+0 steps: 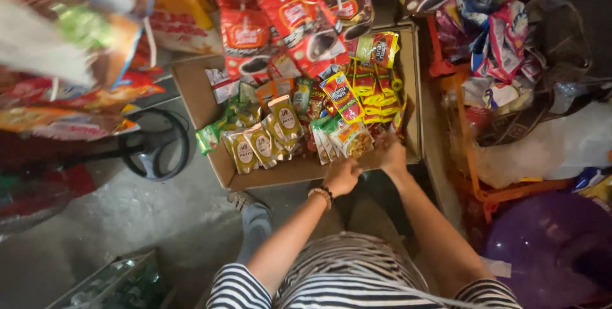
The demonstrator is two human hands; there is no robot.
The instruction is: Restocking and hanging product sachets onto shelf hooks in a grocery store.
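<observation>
at far left, blurred snack bags (pixel 70 35) hang close to the camera, and below them a black fan base (pixel 156 143) sits on the grey floor, well apart from the hands; a clear-lidded bin (pixel 118 283) shows at the bottom left corner

the cardboard box (pixel 204 102) lies straight ahead of the person, its long axis running left to right, packed with sachets: beige-gold packets (pixel 261 140) at the near left, red and yellow sachets (pixel 370 83) toward the far right, red coffee packs (pixel 293 19) hanging over its far side

the left hand (pixel 342 176), with a bead bracelet at the wrist, is curled at the box's near rim, fingers bent down; whether it pinches anything i cannot tell

just beside it and slightly farther forward, the right hand (pixel 390 153) reaches into the box, fingers closed about the corner of an orange-and-green sachet (pixel 352 140) that stands at the near right of the box, touching its neighbours; the right hand is the nearer of the two to it

the tight-packed packets crowd it on the left; the box wall is close on the right

further right, an orange wire rack (pixel 475 156) with mixed bags, then a purple tub (pixel 548 245), both apart from the hands
</observation>
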